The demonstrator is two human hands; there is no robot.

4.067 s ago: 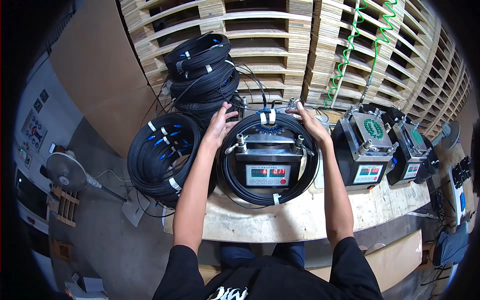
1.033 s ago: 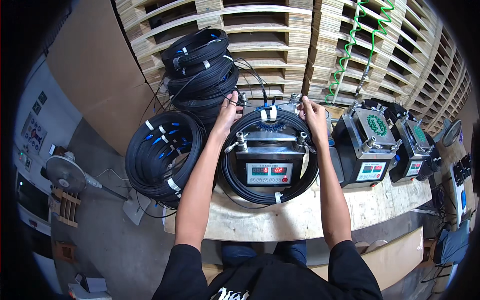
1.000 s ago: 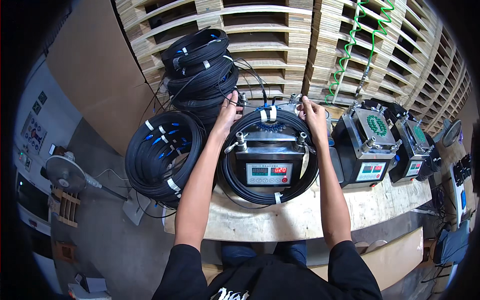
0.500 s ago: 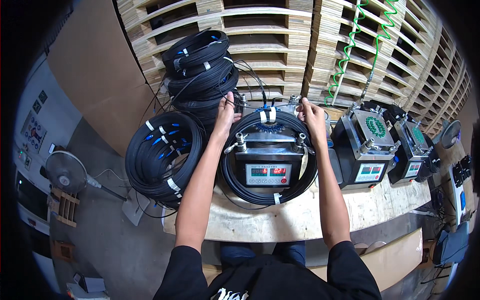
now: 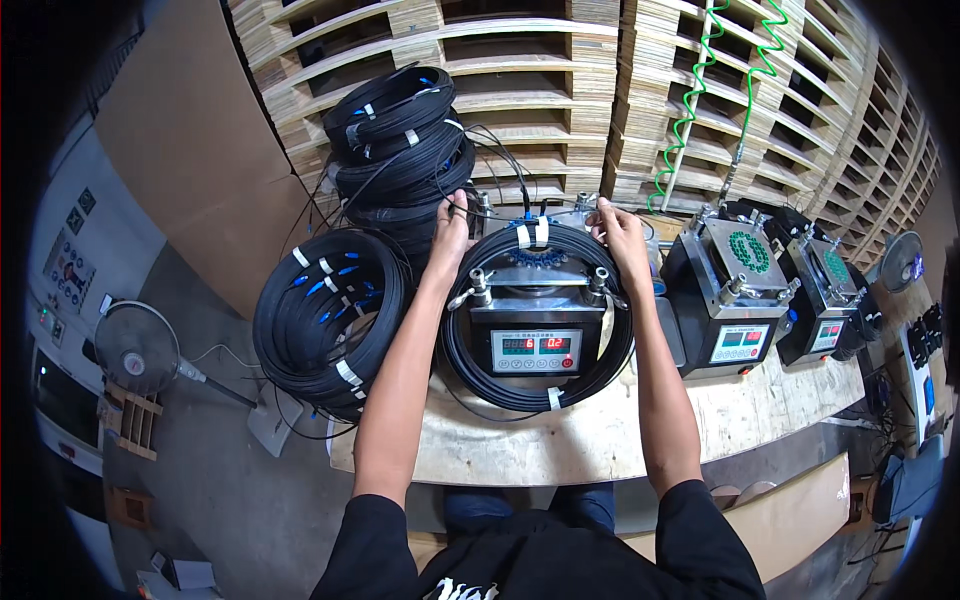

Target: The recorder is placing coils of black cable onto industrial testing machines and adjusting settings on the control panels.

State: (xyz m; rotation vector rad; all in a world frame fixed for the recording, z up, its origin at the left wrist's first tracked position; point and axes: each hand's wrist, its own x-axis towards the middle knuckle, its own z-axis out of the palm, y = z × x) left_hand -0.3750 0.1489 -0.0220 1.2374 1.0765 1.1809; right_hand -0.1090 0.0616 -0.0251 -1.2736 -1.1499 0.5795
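A coil of black cable (image 5: 510, 396) with white tape bands hangs round the front of a black benchtop machine (image 5: 535, 364) that has a lit red digital display. At the coil's upper left, my left hand (image 5: 451, 232) is closed, thumb and fingertips pinching a thin black cable strand. My right hand (image 5: 622, 240) is closed at the upper right, its thumb and forefinger pinched on the thin strand behind the coil. Blue connectors (image 5: 527, 217) show at the machine's far edge, between the two hands. The exact fingertip contact is small in view.
Left of the machine stand stacked black cable coils (image 5: 400, 150) and a large coil (image 5: 275, 320) with blue connectors. Two similar machines (image 5: 745, 285) (image 5: 820, 300) are on the right of the wooden table (image 5: 480, 460). Pallets (image 5: 510, 50) rise behind; a fan (image 5: 135, 345) stands left.
Both hands stay in nearly the same place at the far side of the coil. The right fingers shift slightly left; the view tilts a little.
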